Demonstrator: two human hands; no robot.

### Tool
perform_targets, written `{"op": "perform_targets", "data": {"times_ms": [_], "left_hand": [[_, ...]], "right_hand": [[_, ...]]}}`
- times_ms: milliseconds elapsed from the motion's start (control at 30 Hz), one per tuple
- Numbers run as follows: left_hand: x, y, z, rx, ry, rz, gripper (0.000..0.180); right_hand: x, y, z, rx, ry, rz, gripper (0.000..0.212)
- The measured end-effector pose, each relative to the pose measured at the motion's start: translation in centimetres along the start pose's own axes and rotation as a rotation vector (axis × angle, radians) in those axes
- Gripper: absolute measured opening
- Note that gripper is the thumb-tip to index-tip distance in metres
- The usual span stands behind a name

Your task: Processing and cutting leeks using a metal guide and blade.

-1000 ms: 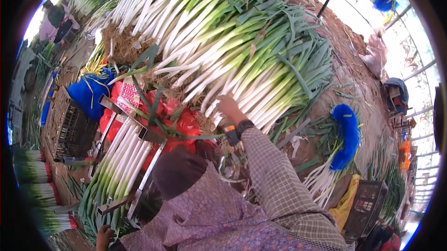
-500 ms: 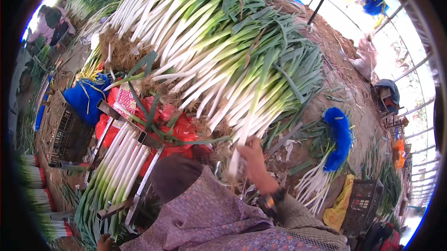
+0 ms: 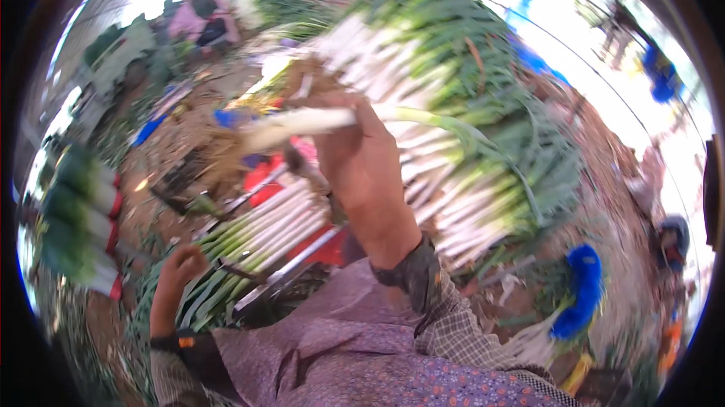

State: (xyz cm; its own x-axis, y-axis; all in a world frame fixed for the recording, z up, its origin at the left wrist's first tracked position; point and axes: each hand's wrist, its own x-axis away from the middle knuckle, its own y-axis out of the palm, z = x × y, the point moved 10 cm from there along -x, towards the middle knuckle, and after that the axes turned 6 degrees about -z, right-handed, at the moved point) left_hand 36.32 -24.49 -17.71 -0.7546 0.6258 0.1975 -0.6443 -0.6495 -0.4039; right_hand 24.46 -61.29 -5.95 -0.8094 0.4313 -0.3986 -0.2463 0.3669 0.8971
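Behind, the big leek pile (image 3: 468, 120) stayed. Right hand (image 3: 362, 158), down at its edge before, now held one leek (image 3: 302, 121) raised, fingers closed. Left hand (image 3: 177, 271) curled on the racked leeks (image 3: 257, 241).

Right hand (image 3: 362, 161) raised, fingers closed in a grip, left hand (image 3: 180, 267) low, loosely curled

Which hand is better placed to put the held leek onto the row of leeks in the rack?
Probably the right hand: its fingers already grip the leek. The left hand rests low beside the rack's row of leeks.
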Motion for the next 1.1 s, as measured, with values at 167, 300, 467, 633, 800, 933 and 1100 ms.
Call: {"op": "perform_targets", "data": {"times_ms": [167,300,467,633,800,933,1100], "left_hand": [[4.9,0.4,13.9,0.363,0.269,-0.001,0.035],[6.6,1.9,20.0,0.805,0.303,-0.101,0.052],[8.0,-6.4,19.2,0.892,0.470,-0.016,0.042],[10.8,-13.9,13.8,0.898,0.586,0.623,0.018],[12.3,-15.3,14.2,1.038,0.784,0.511,0.024],[13.3,-15.9,13.8,1.111,0.869,0.532,0.024],[15.7,-18.8,14.3,1.089,1.008,0.461,0.024]], "right_hand": [[8.1,21.1,16.2,-0.468,0.411,-0.372,0.013],[15.8,22.7,22.7,-0.367,0.840,-0.572,0.022],[20.2,15.1,26.5,0.570,1.227,-0.743,0.036],[18.1,6.0,26.9,0.783,1.167,-0.568,0.026],[15.8,4.8,25.1,0.621,0.985,-0.404,0.007],[15.7,5.6,25.5,0.647,0.982,-0.474,0.003],[13.8,7.7,19.3,1.522,0.101,-1.122,0.007]]}}
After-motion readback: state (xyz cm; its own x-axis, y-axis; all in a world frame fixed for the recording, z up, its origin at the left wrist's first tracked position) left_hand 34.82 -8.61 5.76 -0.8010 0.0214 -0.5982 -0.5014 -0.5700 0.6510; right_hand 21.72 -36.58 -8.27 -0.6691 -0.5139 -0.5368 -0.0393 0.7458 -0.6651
